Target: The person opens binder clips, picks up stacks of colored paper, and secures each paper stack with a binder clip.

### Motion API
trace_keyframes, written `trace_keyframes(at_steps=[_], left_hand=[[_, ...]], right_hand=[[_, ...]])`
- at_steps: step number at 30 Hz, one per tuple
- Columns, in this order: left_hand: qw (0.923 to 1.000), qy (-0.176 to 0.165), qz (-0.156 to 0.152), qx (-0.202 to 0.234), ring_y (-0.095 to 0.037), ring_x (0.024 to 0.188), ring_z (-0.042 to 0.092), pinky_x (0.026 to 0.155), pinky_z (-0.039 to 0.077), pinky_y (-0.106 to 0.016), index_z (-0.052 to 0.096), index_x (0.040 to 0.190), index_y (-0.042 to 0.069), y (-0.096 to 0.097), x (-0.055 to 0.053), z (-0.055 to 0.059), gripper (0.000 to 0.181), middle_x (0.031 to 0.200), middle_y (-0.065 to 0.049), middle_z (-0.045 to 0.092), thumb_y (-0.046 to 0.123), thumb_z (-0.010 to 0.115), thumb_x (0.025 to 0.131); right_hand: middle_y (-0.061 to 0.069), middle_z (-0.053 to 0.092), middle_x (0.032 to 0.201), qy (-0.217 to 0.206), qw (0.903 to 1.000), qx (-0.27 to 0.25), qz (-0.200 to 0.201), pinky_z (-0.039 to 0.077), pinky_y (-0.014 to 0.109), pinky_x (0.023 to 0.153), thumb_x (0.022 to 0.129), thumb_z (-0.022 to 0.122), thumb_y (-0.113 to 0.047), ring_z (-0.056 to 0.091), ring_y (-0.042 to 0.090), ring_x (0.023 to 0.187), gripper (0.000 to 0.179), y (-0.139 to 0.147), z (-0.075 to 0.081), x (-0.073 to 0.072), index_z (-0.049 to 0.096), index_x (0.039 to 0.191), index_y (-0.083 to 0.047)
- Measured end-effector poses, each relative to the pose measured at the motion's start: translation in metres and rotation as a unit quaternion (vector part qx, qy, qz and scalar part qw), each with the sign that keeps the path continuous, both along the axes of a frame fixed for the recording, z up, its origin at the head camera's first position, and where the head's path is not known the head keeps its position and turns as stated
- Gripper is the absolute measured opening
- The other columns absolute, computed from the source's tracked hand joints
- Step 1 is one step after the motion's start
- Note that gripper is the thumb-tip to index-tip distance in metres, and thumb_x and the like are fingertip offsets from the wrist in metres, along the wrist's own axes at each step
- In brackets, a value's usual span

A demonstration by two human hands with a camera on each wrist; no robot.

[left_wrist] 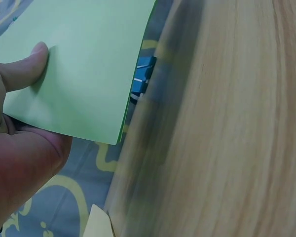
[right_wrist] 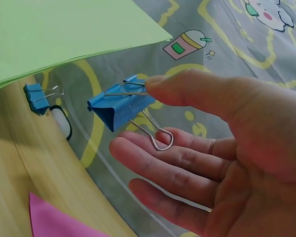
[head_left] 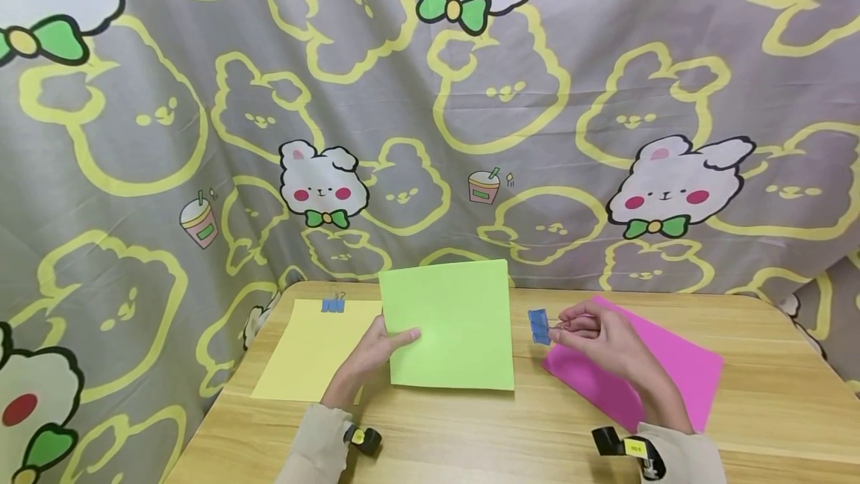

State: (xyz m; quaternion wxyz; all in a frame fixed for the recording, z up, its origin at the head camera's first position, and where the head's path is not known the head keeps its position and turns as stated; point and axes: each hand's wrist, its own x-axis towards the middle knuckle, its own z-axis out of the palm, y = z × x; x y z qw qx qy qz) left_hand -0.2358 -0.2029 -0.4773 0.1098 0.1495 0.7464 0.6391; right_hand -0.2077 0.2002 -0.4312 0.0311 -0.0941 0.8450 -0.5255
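My left hand (head_left: 372, 353) grips a light green stack of sheets (head_left: 450, 327) at its left edge, thumb on the front face, the other fingers behind. The stack stands tilted up above the table. To its right, my right hand (head_left: 600, 331) holds a blue binder clip (head_left: 539, 326) by its wire handles. In the right wrist view, the thumb presses one handle of this clip (right_wrist: 121, 106), while fingers lie under the other handle. The clip is apart from the green sheets.
Yellow paper (head_left: 316, 357) lies at the left with a blue binder clip (head_left: 333, 305) on its back edge. Magenta paper (head_left: 678, 364) lies under the right hand and forearm. A patterned curtain (head_left: 430, 118) hangs behind the wooden table (head_left: 470, 439).
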Motion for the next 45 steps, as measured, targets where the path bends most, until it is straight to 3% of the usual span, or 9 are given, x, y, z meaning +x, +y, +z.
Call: trace_keyframes(at_steps=[5,19,32,45], left_hand=[[1.0,-0.006,0.003,-0.002,-0.019,0.109,0.05,0.102,0.043,-0.039,0.049,0.134,0.005,0.001,0.0013,0.0009,0.042,0.113,-0.005,0.057,0.019,0.069,0.099],[0.9999,-0.012,0.004,0.008,-0.023,0.128,0.047,0.114,0.034,-0.046,0.041,0.145,0.007,0.0057,0.0035,0.0026,0.056,0.134,-0.01,0.054,0.015,0.07,0.098],[0.9996,-0.015,-0.013,0.021,-0.023,0.129,0.049,0.115,0.034,-0.046,0.044,0.144,0.007,0.0093,0.0055,0.0037,0.051,0.132,-0.009,0.057,0.015,0.068,0.1],[0.9993,-0.018,-0.013,0.031,-0.027,0.139,0.045,0.118,0.033,-0.047,0.04,0.15,0.011,0.0093,0.0065,0.0051,0.058,0.146,-0.01,0.053,0.014,0.067,0.099]], right_hand=[[0.012,0.071,0.114,-0.01,0.9999,-0.005,0.003,0.055,0.024,0.086,0.09,0.081,-0.035,0.068,0.024,0.107,0.056,0.0,-0.0003,-0.0003,0.06,0.126,0.003],[0.011,0.073,0.113,-0.014,0.9974,-0.053,0.047,0.055,0.027,0.088,0.092,0.08,-0.028,0.069,0.023,0.105,0.052,0.0005,-0.0029,-0.0002,0.059,0.127,0.005],[0.01,0.075,0.112,-0.009,0.9949,-0.078,0.063,0.055,0.028,0.09,0.094,0.077,-0.026,0.07,0.023,0.107,0.044,-0.001,-0.0077,-0.0031,0.06,0.126,0.0],[0.01,0.077,0.106,-0.02,0.9913,-0.101,0.081,0.053,0.024,0.092,0.096,0.075,-0.024,0.074,0.026,0.101,0.048,-0.0016,-0.0067,-0.0031,0.057,0.127,0.007]])
